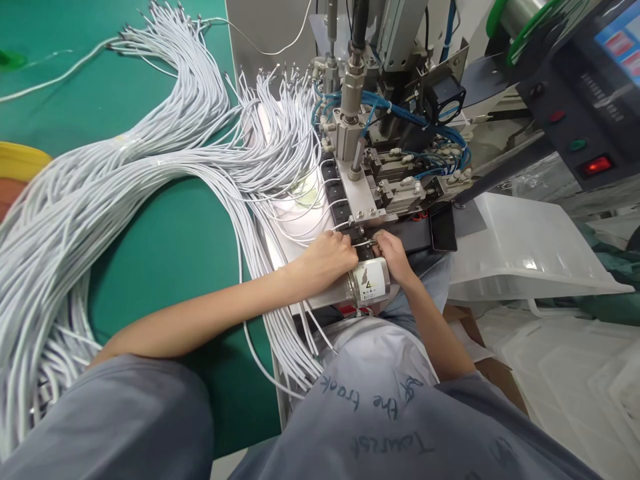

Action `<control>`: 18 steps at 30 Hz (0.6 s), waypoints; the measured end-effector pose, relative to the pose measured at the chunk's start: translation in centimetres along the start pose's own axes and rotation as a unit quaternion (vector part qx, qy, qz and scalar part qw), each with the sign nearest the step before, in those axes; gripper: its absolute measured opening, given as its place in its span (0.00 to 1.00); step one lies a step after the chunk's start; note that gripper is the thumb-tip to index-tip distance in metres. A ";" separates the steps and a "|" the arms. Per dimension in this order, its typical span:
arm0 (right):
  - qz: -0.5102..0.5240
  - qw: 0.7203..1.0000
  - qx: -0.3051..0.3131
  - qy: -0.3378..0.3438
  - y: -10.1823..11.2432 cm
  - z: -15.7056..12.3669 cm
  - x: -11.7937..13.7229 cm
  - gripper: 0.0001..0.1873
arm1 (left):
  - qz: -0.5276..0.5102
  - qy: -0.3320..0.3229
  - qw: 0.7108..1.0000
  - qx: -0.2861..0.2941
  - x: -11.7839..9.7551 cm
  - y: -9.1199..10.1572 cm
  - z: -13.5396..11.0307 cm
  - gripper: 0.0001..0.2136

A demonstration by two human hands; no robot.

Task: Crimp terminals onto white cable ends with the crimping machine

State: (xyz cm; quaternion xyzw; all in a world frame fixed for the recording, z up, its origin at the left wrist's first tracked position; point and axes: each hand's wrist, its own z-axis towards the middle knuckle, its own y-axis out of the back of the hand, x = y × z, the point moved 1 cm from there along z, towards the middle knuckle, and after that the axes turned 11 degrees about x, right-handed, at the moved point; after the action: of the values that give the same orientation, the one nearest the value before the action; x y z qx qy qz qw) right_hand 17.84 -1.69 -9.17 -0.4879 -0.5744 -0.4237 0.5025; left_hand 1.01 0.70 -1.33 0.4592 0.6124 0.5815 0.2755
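My left hand point(334, 257) is closed on a white cable point(363, 244) at the front of a row of black fixture blocks point(339, 212). On the other side of that fixture, my right hand point(393, 255) has its fingers pinched at the cable's end, where a small metal connector seems to sit; the fingers partly hide it. Several more white cables lie across the blocks farther back. Just below my hands is a rounded metal motor housing point(371, 280) with a white label.
Large bundles of white cables point(165, 160) cover much of the green table point(150, 247). Behind my hands stands a machine with a metal press cylinder point(350, 127) and blue air hoses. A phone point(443, 228), a translucent bin point(530, 247) and a control box point(580, 100) are on the right.
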 end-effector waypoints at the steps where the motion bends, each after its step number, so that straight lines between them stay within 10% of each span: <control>1: 0.002 1.000 0.007 0.000 -0.2 0.1 0.1 0.16 | 0.005 0.000 1.000 -0.001 -0.1 -0.1 0.0 0.08; 10: -0.021 1.000 0.005 0.001 -0.1 0.8 -0.5 0.19 | -0.017 0.023 1.000 0.007 -0.3 0.5 -0.2 0.09; 18: -0.132 0.961 -0.227 0.084 -0.9 -4.3 3.3 0.13 | -0.080 0.120 0.987 0.077 0.4 0.7 -0.3 0.11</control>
State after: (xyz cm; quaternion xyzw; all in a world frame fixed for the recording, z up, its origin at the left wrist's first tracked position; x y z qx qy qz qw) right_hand 17.59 -5.63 -5.28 -0.4716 -0.4777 -0.6454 0.3646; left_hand 0.75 0.79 -0.56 0.3559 0.7187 0.5594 0.2095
